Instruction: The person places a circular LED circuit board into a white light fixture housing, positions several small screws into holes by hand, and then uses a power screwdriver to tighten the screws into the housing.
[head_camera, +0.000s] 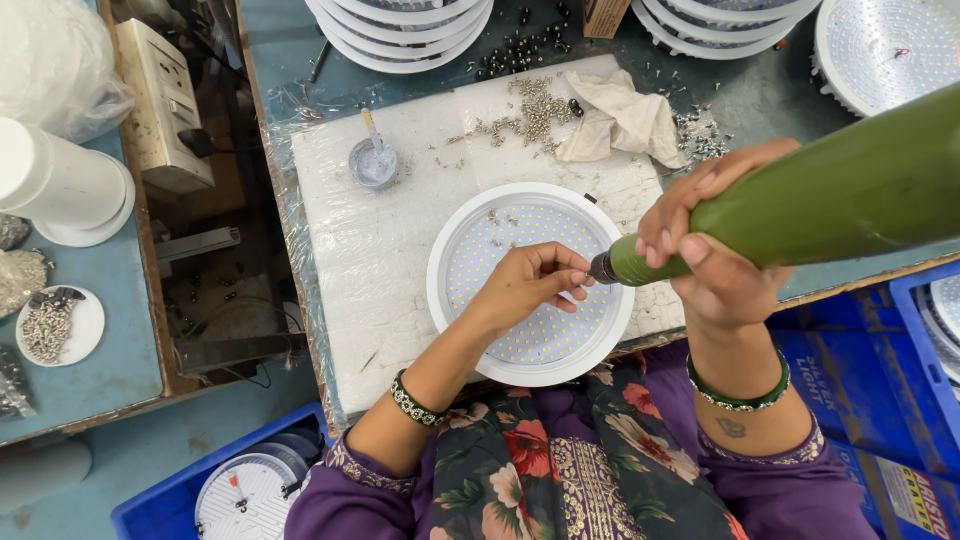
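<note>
At frame centre, the left hand (525, 285) pinches a screw over the round white dotted lamp (530, 283) while the right hand (715, 250) grips a smooth green screwdriver (820, 205).

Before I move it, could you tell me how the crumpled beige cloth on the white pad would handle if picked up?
The cloth looks floppy: it lies in soft folds. It is probably light, and might drag the loose screws beside it.

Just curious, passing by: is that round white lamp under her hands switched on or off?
Off. The round lamp lies face up on the white pad, and its dotted panel shows no glow.
</note>
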